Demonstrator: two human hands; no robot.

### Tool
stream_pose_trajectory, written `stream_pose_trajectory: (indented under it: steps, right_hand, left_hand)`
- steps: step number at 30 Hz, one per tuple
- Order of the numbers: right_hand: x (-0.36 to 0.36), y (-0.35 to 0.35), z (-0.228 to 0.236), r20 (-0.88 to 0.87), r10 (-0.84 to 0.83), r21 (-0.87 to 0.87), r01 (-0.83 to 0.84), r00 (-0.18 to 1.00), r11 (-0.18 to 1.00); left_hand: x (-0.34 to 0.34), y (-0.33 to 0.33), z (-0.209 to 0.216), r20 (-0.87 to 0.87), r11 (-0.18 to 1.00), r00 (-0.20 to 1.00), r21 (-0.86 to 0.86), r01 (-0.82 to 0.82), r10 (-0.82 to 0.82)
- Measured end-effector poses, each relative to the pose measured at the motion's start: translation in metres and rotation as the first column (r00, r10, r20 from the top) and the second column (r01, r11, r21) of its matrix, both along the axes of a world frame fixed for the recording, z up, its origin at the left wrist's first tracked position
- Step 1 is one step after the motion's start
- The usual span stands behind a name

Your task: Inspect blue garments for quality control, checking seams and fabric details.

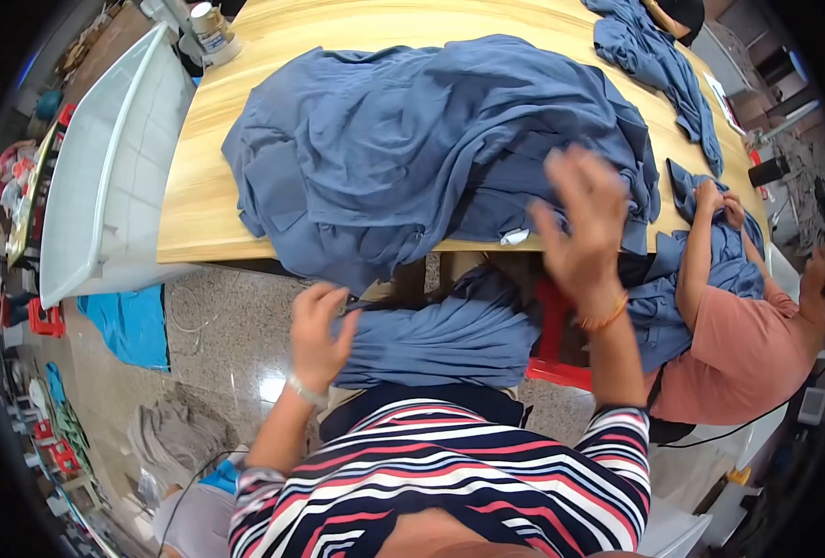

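A large heap of blue-grey cloth garments [366,139] covers the middle of the table and droops over its front edge. Across my lap lies another blue-grey garment [440,339], gathered in folds. My left hand [321,337] is beside that garment's left end, thumb and fingers apart, with nothing visible in it. Raised over the heap's front right part is my right hand [585,223], slightly blurred, its fingers spread and empty. Close to it, a small white label [515,237] shows on the cloth at the table edge.
A big white tub [106,167] stands left of the wooden table [189,205]. At right, a seated co-worker in a pink top [743,358] handles a blue garment. A jar [210,33] sits at the far left corner. A red stool [557,344] is under the table edge.
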State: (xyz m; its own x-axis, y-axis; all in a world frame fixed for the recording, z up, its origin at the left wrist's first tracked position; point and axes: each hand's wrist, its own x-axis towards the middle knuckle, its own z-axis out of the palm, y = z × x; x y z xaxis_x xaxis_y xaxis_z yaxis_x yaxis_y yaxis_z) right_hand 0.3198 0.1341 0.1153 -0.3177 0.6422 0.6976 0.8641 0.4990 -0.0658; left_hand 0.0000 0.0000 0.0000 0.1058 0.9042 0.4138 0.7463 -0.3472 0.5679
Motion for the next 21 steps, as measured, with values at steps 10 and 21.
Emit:
stream_pose_trajectory:
  steps: [10, 21]
  right_hand:
    - [0.015, 0.097, 0.028, -0.246, 0.070, -0.055, -0.086, 0.967, 0.995]
    - [0.042, 0.110, 0.001, 0.310, 0.001, -0.136, 0.043, 0.951, 0.990]
  left_hand:
    - [0.056, 0.082, 0.007, -0.163, 0.997, 0.986, 0.074, -0.026, 0.038]
    - [0.045, 0.101, 0.016, -0.155, 0.901, 0.968, 0.419, -0.114, 0.195]
